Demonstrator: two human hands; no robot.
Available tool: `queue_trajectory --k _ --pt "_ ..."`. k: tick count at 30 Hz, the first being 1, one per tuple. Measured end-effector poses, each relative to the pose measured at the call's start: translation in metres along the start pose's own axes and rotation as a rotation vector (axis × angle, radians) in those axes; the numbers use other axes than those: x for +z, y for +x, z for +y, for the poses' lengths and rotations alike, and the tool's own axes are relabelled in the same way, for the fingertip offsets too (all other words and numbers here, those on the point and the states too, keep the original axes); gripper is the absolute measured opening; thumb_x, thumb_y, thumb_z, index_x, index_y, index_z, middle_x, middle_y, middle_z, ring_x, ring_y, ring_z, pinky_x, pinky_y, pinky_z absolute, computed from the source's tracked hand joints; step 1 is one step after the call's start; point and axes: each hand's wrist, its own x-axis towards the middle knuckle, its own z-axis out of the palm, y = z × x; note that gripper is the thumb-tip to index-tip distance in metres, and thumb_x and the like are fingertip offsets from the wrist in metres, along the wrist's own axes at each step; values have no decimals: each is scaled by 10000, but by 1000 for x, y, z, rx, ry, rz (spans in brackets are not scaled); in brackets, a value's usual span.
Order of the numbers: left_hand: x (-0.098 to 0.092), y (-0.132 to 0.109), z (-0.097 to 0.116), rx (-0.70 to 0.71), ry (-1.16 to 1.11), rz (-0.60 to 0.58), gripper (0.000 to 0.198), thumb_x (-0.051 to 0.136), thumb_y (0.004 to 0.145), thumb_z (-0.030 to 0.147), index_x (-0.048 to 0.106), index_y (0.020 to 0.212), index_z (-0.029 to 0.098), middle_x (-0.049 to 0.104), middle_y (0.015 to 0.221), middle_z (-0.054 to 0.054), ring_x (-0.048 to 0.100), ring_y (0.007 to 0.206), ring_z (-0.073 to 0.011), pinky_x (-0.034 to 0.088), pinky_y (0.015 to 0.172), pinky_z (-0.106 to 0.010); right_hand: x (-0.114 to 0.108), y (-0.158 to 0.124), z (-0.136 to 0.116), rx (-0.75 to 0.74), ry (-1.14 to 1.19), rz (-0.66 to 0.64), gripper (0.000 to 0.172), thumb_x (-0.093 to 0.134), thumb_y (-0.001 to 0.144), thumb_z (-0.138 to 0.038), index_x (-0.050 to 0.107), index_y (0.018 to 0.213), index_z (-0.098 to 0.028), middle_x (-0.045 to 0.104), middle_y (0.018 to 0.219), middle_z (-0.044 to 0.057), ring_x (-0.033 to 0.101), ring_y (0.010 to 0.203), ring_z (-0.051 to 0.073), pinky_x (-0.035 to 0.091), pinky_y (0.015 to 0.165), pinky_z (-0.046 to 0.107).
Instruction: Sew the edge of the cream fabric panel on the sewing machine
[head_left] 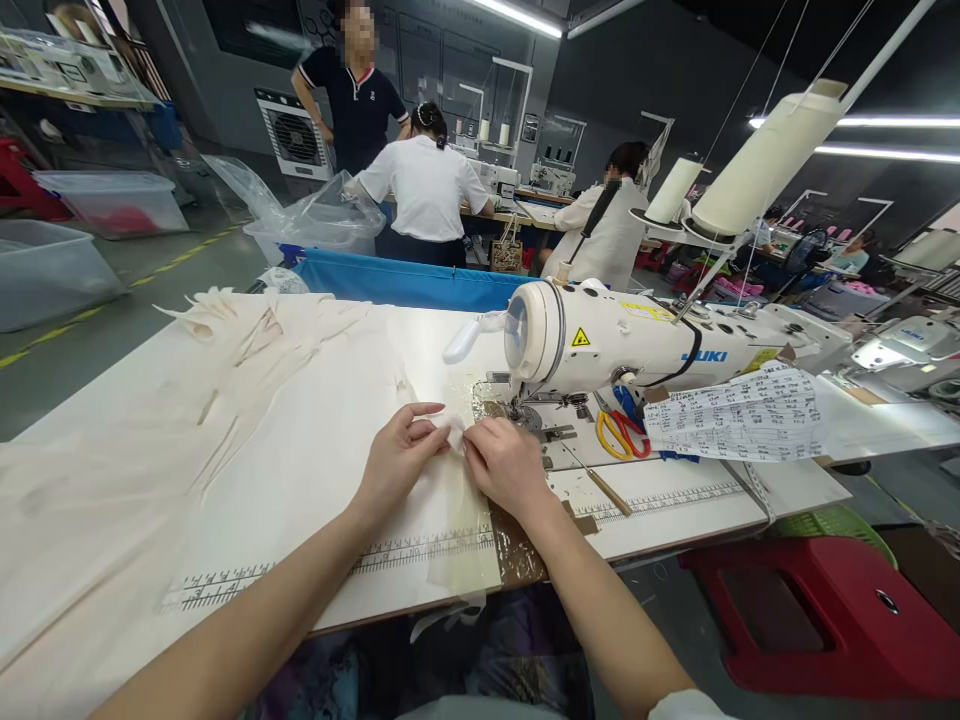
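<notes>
With left hand (397, 455) and right hand (506, 465) pinching fabric piece (453, 432) just before sewing machine (637, 335), keep edges matched. Hold both back from machine.

Small cream fabric piece (452, 430), crumpled, on the table (675, 510), just before the sewing machine (600, 340)

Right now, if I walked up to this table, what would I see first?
Probably the big white sewing machine lying across the table, with a huge cream thread cone tilted above it on the right. Close to the machine's left end, the left hand and right hand together pinch a small cream cloth piece.
</notes>
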Motion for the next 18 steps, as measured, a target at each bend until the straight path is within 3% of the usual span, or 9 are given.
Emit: queue_trajectory --k 2,5,8,11,13,18 --pt "0 1 1 -34 -6 21 683 832 653 613 621 1141 185 659 700 16 674 782 -211 538 850 -368 -3 0 2 64 121 73 200 505 949 -179 601 775 -194 650 777 38 564 703 168 358 591 274" --pt "0 2 2 -90 -70 51 784 862 604 590 588 1216 184 674 715 17 694 798 -218 543 848 -357 -9 0 4 250 530 185 150 521 910 -220 606 788 -210 658 833 35 591 748 170 443 630 267" --pt "1 4 2 -86 -80 55 873 867 593 562 539 1299 166 674 709 22 688 772 -209 553 837 -357 -10 -1 4 381 1069 94 127 553 900 -307 583 815 -219 685 842 37 655 806 196 536 678 307" --pt "0 7 -1 -89 -83 93 911 867 588 527 507 1342 165 679 740 16 687 748 -210 550 784 -353 -9 -4 5 432 1333 -1 161 525 924 -373 509 836 -239 543 583 -59 602 563 168 536 611 321" --pt "-1 8 -3 -106 -93 111 894 867 592 511 514 1341 176 674 766 13 692 747 -212 537 740 -334 -7 -6 6 427 1168 35 154 525 930 -380 525 877 -236 512 588 -67 548 521 151 485 567 294" --pt "1 2 1 -107 -109 75 871 864 613 517 520 1334 171 624 715 50 681 762 -191 536 767 -306 -2 -7 1 207 393 35 148 554 947 -280 617 1055 -200 670 892 48 616 769 189 428 628 289"
